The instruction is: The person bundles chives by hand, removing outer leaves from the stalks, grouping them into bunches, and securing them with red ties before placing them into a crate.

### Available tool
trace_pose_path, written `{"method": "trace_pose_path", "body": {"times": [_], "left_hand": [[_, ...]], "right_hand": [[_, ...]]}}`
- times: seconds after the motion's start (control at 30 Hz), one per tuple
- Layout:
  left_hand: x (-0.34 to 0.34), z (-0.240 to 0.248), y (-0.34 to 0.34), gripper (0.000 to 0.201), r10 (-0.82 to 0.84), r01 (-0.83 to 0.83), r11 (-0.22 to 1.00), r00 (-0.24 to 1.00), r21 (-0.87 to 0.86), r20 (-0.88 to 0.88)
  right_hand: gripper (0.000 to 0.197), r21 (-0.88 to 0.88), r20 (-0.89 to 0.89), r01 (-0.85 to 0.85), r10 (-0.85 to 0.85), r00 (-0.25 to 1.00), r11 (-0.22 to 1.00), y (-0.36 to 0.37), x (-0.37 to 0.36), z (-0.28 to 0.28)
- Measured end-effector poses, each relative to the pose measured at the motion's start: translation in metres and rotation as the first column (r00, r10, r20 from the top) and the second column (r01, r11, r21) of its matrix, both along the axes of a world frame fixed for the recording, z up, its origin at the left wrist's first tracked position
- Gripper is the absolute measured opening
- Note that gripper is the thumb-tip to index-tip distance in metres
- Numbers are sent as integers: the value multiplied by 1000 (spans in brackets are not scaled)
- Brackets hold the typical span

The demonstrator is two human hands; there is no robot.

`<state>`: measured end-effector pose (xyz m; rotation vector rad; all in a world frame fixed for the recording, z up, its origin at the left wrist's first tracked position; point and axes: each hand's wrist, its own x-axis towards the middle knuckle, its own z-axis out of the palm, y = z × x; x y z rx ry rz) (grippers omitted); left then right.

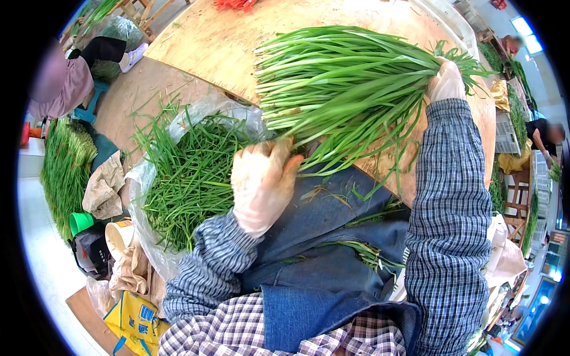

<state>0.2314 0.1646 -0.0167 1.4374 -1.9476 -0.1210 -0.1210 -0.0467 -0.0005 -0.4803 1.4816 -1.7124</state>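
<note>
A big bunch of long green garlic chives (344,83) lies across the board, its pale stem ends toward the left. My right hand (448,82), in a thin translucent glove, is closed round the leafy end of the bunch. At the lower stem ends is my left hand (264,181), gloved the same way, with curled fingers that appear to pinch a few stalks at the bunch's edge. Just left of it, a clear plastic bag (138,199) lies spread open under a heap of loose chives (190,178). The tips of the left fingers are partly hidden.
The wooden board (202,41) reaches forward, with something red (236,5) at its far edge. Stray leaves lie on my blue apron (314,228). Stacked greens (62,172), a cream bucket (120,236) and a yellow bag (133,320) stand left. Other people (541,139) are farther off.
</note>
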Motion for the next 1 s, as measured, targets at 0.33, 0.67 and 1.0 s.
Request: {"method": "trace_pose_path", "body": {"times": [0.33, 0.67, 1.0], "left_hand": [[-1, -12, -7, 9, 207, 165, 876, 720, 453, -662], [1, -26, -9, 44, 317, 373, 783, 450, 498, -835], [11, -13, -18, 19, 370, 424, 719, 438, 551, -819]], "right_hand": [[50, 80, -97, 158, -150, 984, 984, 11, 33, 20], [51, 103, -73, 109, -102, 992, 989, 2, 15, 12], [46, 51, 64, 64, -67, 996, 997, 2, 11, 15]]}}
